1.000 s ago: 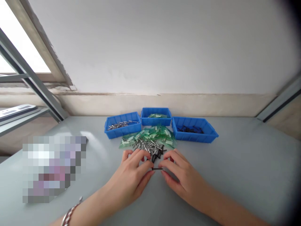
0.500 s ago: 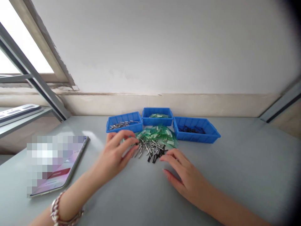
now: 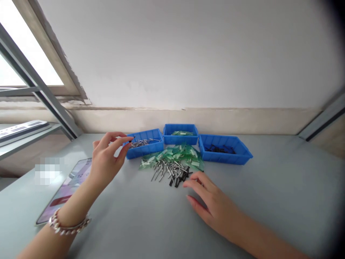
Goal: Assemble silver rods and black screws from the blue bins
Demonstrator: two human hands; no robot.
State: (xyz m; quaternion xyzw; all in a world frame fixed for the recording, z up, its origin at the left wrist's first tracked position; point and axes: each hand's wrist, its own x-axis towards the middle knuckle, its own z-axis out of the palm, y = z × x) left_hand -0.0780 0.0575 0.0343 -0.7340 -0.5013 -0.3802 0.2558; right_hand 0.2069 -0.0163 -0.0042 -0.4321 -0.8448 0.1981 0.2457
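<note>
Two hands over a mixed pile of pins and green packets.
Left hand (image 3: 106, 158), fingertips pinched, possibly on a pin, hovers at the left blue bin (image 3: 143, 144), pile (image 3: 172, 167) at its 4 o'clock; right hand (image 3: 208, 198) rests open-fingered, empty, on the desk (image 3: 269, 194), pile at its 11 o'clock, nearer.

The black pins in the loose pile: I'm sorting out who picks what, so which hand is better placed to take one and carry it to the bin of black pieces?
Probably the right hand. It rests on the table beside the pile's black pins, on the side of the right-hand bin. The left hand is raised by the left-hand bin.
</note>
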